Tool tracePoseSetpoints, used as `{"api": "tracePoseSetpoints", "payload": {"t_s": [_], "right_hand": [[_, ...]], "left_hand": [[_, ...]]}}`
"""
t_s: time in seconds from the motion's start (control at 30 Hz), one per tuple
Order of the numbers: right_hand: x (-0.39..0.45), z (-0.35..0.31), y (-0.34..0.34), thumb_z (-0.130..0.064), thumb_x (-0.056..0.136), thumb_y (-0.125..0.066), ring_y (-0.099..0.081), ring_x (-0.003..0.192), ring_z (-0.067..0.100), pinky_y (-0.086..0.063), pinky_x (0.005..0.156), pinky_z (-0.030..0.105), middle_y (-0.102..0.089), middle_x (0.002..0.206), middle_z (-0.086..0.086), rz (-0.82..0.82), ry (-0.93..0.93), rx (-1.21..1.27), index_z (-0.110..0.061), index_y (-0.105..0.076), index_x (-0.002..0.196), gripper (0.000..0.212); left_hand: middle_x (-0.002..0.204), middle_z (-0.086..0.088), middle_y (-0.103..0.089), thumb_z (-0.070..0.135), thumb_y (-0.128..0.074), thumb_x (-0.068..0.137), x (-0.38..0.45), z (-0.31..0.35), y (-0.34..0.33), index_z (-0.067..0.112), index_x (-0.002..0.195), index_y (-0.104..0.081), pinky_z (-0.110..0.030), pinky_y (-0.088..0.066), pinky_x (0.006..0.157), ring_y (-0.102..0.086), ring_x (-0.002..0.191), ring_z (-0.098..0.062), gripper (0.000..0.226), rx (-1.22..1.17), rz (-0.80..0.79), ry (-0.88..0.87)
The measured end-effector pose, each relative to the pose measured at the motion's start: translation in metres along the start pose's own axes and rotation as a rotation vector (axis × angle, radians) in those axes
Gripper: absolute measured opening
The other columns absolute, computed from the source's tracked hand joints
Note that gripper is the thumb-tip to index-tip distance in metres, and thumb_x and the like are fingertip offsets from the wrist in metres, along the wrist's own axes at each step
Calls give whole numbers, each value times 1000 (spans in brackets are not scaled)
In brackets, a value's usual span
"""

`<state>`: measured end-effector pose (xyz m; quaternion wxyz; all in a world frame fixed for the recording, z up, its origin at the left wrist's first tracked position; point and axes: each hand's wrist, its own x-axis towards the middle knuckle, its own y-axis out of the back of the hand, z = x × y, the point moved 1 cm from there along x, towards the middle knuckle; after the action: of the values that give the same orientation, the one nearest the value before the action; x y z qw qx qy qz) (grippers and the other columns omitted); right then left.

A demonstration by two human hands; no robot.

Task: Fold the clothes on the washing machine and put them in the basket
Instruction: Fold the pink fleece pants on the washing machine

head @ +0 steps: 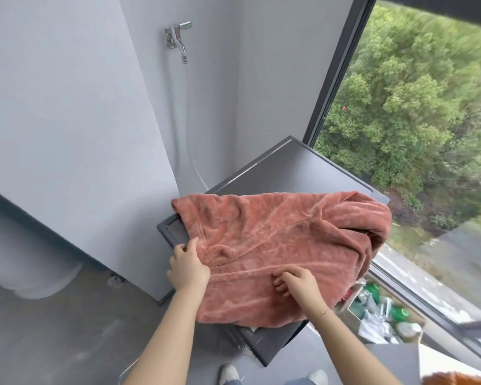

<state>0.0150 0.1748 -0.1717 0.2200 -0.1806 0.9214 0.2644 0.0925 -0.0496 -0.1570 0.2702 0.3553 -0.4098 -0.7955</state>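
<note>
1. Shoes (229,374) and both forearms sit nearest the camera, at the bottom edge of the view; the person stands at the front corner of the washing machine (297,165).
2. Left hand (188,266): its fingers (178,249) curl over the left edge of the pink garment (278,245) and pinch the fabric there.
3. Right hand (296,284): fingers bent, tips pressed into a fold near the garment's front edge; it appears to gather the cloth, though a firm hold cannot be confirmed.
4. Garment location: spread across the machine's grey lid, rumpled, its right side bunched and hanging over the far right edge, its front hem draping down the front.
5. Progress, as judged: early. The piece is being arranged and no clean fold is visible. Folding and transfer remain.
6. Basket: an orange woven rim (456,378) at the lower right corner may be it; too little shows to be sure.
7. Surroundings: a wall tap (178,34) with hose behind, a large window (417,107) to the right, and a box of bottles (383,312) on the floor beside the machine, near the path to the lower right.
</note>
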Motion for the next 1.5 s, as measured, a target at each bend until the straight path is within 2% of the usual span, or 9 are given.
{"api": "tracePoseSetpoints", "payload": {"t_s": [0.17,0.27,0.47,0.67,0.77,0.9,1.03,1.3,1.5], "right_hand": [[-2,-18,3,5,87,-39,-67,62,18,-51,50,26,-70,78,10,10,-99,273,-5,-69,85,31],[4,-24,33,5,88,-42,-65,70,16,-55,62,28,-70,81,8,181,-22,351,-5,-70,88,30],[58,-38,95,11,90,-38,-63,69,22,-57,59,21,-65,87,19,342,-15,581,9,-62,104,28],[153,-47,141,-8,90,-54,-65,104,28,-56,81,36,-60,107,13,389,-235,926,-2,-47,127,38],[182,-57,159,-9,90,-58,-63,86,25,-52,65,32,-58,98,10,265,-332,990,-5,-47,120,33],[223,-68,170,-24,88,-66,-60,97,24,-48,87,39,-56,114,9,59,-510,964,-12,-43,121,41],[252,-93,166,-27,84,-65,-53,94,27,-41,82,38,-55,107,11,60,-536,717,-10,-53,99,26],[208,-210,175,-1,58,-37,-47,48,17,-44,49,18,-45,49,-3,13,-42,1202,-17,-42,44,22],[214,-130,145,-12,70,-45,-44,53,19,-35,60,25,-45,60,-1,211,-340,1017,-18,-43,62,10]], "left_hand": [[160,-7,-5,15,-62,82,-17,53,-7,31,148,-23,-51,-15,115,-8,146,-28,78,187,204,-260],[160,-5,-11,19,-52,92,-17,89,-26,26,148,-30,-41,-20,116,-11,146,-24,61,109,17,-480],[154,-3,-25,22,-46,93,-3,132,-47,26,139,-42,-45,-21,112,-18,143,-22,46,126,-48,-379],[145,0,-36,11,-51,88,43,190,-41,27,134,-48,-40,-32,103,-30,135,-22,49,120,54,-363],[139,1,-41,2,-49,83,74,203,-42,28,135,-46,-39,-33,101,-35,130,-23,58,186,10,-296],[130,-3,-47,10,-52,87,101,203,-53,31,127,-54,-40,-33,101,-40,126,-26,45,242,-140,-121],[118,2,-55,24,-58,90,104,197,-54,32,116,-61,-40,-32,98,-45,122,-24,27,241,-125,-86],[86,5,-56,-5,-66,66,78,180,-19,23,91,-60,-31,-28,74,-58,82,-24,38,17,619,-292],[108,14,-51,16,-60,76,70,158,-35,34,87,-66,-36,-28,94,-45,111,-15,22,92,214,-162]]}}
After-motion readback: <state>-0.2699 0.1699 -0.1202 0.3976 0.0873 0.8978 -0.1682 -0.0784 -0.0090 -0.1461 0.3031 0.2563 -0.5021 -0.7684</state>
